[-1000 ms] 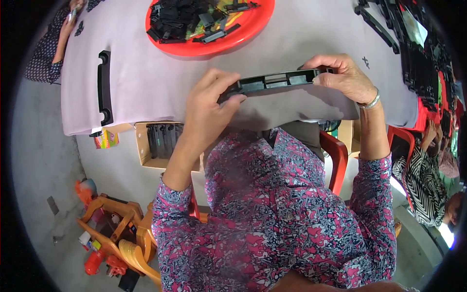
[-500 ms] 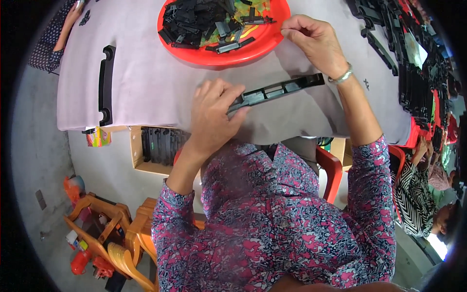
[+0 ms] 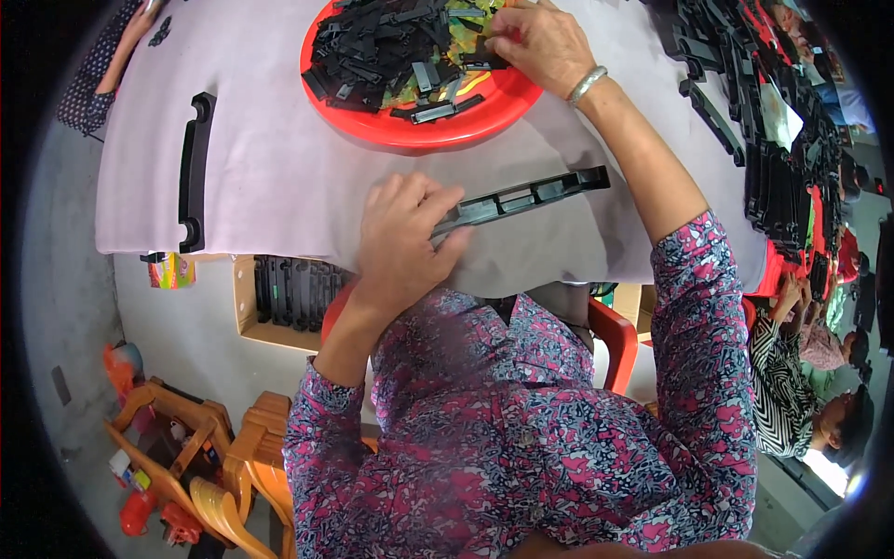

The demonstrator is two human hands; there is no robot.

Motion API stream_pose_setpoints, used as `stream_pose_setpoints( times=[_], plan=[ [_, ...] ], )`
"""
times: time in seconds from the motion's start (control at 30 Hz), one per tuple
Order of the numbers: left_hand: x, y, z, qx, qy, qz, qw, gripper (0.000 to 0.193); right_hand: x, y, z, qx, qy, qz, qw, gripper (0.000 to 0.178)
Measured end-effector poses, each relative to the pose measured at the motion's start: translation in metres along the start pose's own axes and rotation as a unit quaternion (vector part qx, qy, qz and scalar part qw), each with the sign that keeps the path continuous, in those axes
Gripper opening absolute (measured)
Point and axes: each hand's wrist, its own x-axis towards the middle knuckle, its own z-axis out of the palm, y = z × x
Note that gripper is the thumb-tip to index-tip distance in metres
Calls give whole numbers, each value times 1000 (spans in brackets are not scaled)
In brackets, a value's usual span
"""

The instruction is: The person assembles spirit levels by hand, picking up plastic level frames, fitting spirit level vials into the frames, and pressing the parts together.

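Note:
My left hand grips the left end of a long black plastic bar between thumb and fingers. The bar lies slightly slanted on the cloth, its open recesses facing up. Over the right side of a red round plate, my right hand has its fingers bent together beside a small black plastic part. What those fingertips hold, if anything, is hidden. A heap of small black plastic parts fills much of the plate.
Another long black bar lies at the left of the cloth-covered table. Many black bars are piled at the right. Below the table edge stands a cardboard box of black bars. Another person's arm shows at far left.
My right hand has moved left and away from me, from the plate's right rim to over the parts inside it. The left hand keeps its grip on the bar. The view has shifted slightly.

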Motion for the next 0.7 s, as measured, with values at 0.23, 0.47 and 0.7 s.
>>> stream_pose_setpoints(
  times=[0.23, 0.47, 0.7],
  plan=[
    [-1, 4, 0, -8, 3, -9, 1000, 38, 4, -24, -2, -174, -43, 86, 980, 10],
    [8, 6, 2, 4, 13, 21, 1000, 39, 8, -18, -6, -183, -10, 33, 982, 21],
    [5, -2, 12, 4, 24, 42, 999, 39, 17, -19, 1, -201, -69, 96, 973, 20]
  ],
)
